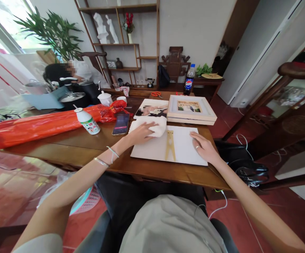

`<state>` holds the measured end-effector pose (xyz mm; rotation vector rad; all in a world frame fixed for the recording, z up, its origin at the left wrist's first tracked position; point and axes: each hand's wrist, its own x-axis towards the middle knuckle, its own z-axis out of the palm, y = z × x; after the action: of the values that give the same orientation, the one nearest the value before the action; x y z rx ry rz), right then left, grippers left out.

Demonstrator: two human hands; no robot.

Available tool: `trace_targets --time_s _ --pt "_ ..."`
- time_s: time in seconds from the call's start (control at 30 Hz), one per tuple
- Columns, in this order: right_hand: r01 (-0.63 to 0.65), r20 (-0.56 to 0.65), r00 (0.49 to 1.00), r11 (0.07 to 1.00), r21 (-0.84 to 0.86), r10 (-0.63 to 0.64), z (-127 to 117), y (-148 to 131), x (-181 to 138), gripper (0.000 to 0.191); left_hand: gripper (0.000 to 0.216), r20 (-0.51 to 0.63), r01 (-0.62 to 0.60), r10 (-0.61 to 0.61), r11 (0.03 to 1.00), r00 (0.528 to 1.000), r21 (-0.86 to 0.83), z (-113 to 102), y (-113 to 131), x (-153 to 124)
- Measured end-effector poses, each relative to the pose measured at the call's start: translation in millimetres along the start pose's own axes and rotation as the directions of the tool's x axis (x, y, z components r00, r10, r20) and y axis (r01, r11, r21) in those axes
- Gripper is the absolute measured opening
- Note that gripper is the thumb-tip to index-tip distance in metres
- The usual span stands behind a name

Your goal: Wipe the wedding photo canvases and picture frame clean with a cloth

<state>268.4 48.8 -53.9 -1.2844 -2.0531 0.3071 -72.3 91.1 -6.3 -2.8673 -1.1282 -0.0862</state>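
Cloth (161, 129) lies bunched beneath my left hand (142, 133), its fingers spread wide over it, at the far left corner of the white board (152, 149); my right hand (205, 147) rests on the board's right side, fingers extended, clasping nothing.

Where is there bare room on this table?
The table is bare on the near side of the red bag, left of the white bottle; a narrow strip shows just nearer than the board. Crowded: phone, cloth, photo and frame bunch together.
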Motion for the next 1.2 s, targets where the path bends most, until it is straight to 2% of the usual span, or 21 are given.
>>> trace_targets --time_s 0.07,0.13,0.33,0.43,0.57,0.7,0.8,0.9,1.03,1.2 --pt "-0.002 0.003 1.0 1.0 0.012 0.002 0.2 0.4 -0.2 0.04 0.026 0.004 -0.018 0.018 1.0 1.0 0.005 0.0 -1.4 2.2" --pt "-0.001 0.006 1.0 1.0 0.02 0.001 0.6 0.6 -0.4 0.04 0.026 -0.008 -0.035 0.035 0.999 0.999 -0.004 -1.7 6.9 -4.8" --pt "-0.01 -0.002 1.0 1.0 0.025 0.01 0.9 -0.4 -0.1 0.039 0.024 -0.015 -0.206 0.206 0.973 0.979 -0.104 -16.5 65.6 -56.1" --pt "-0.015 0.002 1.0 1.0 0.021 0.015 1.0 0.0 -0.1 0.039 0.023 -0.004 -0.231 0.233 0.963 0.972 -0.14 -22.9 81.5 -72.1" --pt "-0.013 -0.007 1.0 1.0 0.022 0.013 1.3 0.7 0.0 0.039 0.024 -0.057 -0.214 0.208 0.967 0.977 -0.14 -20.4 66.3 -63.3" --pt "0.001 0.0 1.0 1.0 0.008 -0.001 1.1 0.9 0.0 0.039 0.025 -0.155 -0.096 0.07 0.982 0.985 -0.166 -11.3 30.8 -30.8" --pt "0.01 -0.013 1.0 1.0 0.014 -0.01 1.1 1.3 -0.3 0.038 0.029 -0.128 -0.056 0.034 0.982 0.991 -0.178 -7.7 9.0 -5.9" --pt "0.009 -0.013 1.0 1.0 0.016 -0.009 1.6 1.8 -0.5 0.039 0.028 -0.109 -0.056 0.038 0.985 0.993 -0.163 -7.9 -1.1 9.0" --pt "0.006 -0.017 1.0 1.0 0.029 -0.005 2.6 2.3 -0.3 0.039 0.026 -0.064 -0.03 0.023 0.993 0.998 -0.116 -12.6 8.7 4.6" --pt "0.01 -0.022 1.0 0.999 0.043 -0.009 3.3 2.0 -0.2 0.039 0.023 0.001 -0.053 0.053 0.994 0.999 -0.097 -22.5 47.2 -35.1"
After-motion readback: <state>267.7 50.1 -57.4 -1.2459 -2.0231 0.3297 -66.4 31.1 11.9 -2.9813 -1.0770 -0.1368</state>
